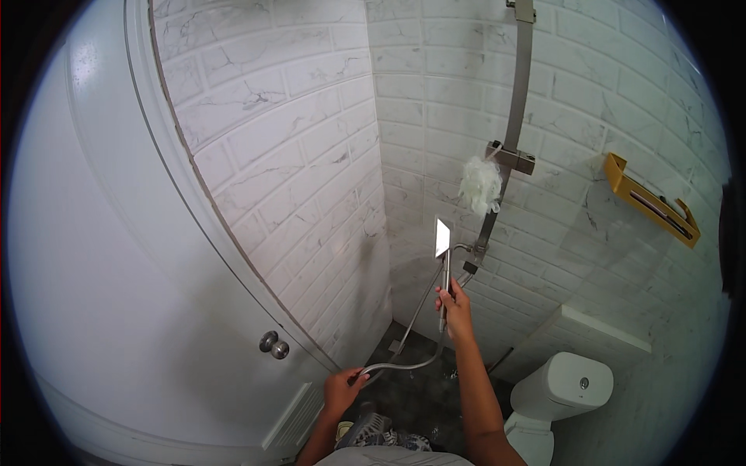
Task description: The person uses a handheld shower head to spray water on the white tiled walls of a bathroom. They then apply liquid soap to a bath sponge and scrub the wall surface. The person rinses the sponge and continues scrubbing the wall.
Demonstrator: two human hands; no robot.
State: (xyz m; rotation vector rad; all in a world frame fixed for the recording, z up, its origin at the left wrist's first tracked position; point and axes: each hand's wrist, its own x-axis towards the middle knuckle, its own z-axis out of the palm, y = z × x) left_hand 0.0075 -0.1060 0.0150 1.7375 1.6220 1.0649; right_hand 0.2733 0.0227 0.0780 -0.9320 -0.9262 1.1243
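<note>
My right hand (pixel 454 303) is closed around the handle of a hand shower (pixel 446 272), which stands upright. Its flat rectangular head (pixel 443 238) shines brightly at the top. A metal shower hose (pixel 404 365) curves from the bottom of the handle over to the left. My left hand (pixel 344 387) grips this hose low down, near the door. Just beyond the shower head, a pale mesh bath puff (pixel 480 186) hangs from the bracket of the wall rail (pixel 519 93).
At left is a white door (pixel 179 311) with a round metal knob (pixel 273 345). A gold wall shelf (pixel 653 203) juts out at the right. Below it stands a white toilet (pixel 559 388). Marbled brick-shaped tiles (pixel 311 155) cover the walls. The dark floor (pixel 420 396) looks wet.
</note>
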